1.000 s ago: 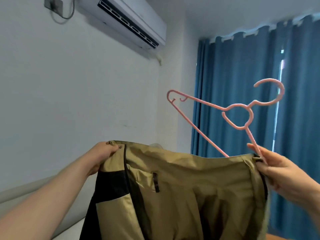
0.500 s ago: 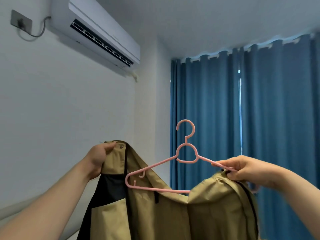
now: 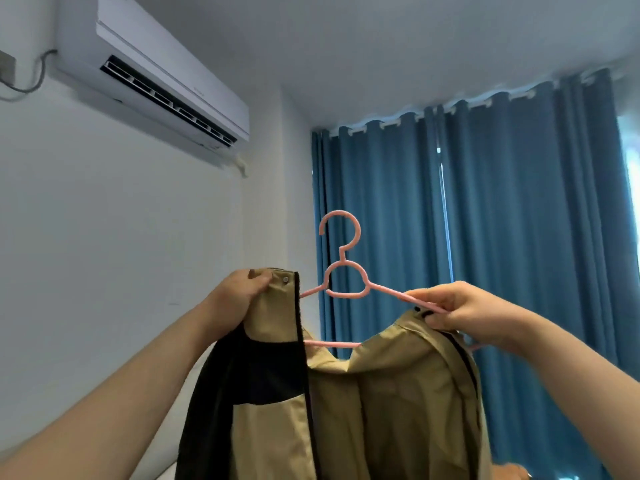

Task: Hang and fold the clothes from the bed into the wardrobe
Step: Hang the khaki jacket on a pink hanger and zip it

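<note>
1. While the left hand [image 3: 239, 299] clenches the top corner of one front panel of the khaki jacket [image 3: 398, 410], fingers curled over the cloth beside a snap button [image 3: 285, 279], the garment hangs in the air before the person, open at the front.
2. The right hand [image 3: 464, 313] pinches the jacket's other top edge together with the right arm of a pink plastic hanger [image 3: 343, 271].
3. The hanger stands upright, hook on top. Its left arm runs behind the panel in the left hand, and its lower bar shows in the gap between the two panels.
4. A black zipper [image 3: 299, 323] runs down that panel's inner edge, beside a black patch.
5. Behind are blue curtains [image 3: 502, 220] and a wall-mounted air conditioner [image 3: 166, 81].
</note>
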The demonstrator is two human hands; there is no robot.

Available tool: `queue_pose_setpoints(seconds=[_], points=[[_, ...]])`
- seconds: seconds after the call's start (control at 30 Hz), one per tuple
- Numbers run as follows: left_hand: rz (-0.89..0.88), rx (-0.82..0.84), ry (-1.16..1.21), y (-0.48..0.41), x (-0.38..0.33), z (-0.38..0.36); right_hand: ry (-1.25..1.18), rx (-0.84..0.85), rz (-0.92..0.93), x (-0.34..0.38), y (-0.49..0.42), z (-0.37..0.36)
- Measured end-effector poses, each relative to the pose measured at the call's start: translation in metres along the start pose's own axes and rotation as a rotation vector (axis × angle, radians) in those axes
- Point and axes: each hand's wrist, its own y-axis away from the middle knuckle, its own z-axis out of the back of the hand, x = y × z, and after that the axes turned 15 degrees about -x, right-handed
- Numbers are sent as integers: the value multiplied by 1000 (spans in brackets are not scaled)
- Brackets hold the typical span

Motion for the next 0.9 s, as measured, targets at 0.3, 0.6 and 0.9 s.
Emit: queue_pose_setpoints(seconds=[0.3, 0.6, 0.9], points=[[-341, -8, -574, -8, 20, -12, 386, -274, 186, 38, -1, -16], [-330, -128, -508, -11, 13, -32, 846, -1252, 557, -10, -27, -52], [-252, -112, -519, -17, 46, -47, 644, -1161, 646, -31, -29, -53]])
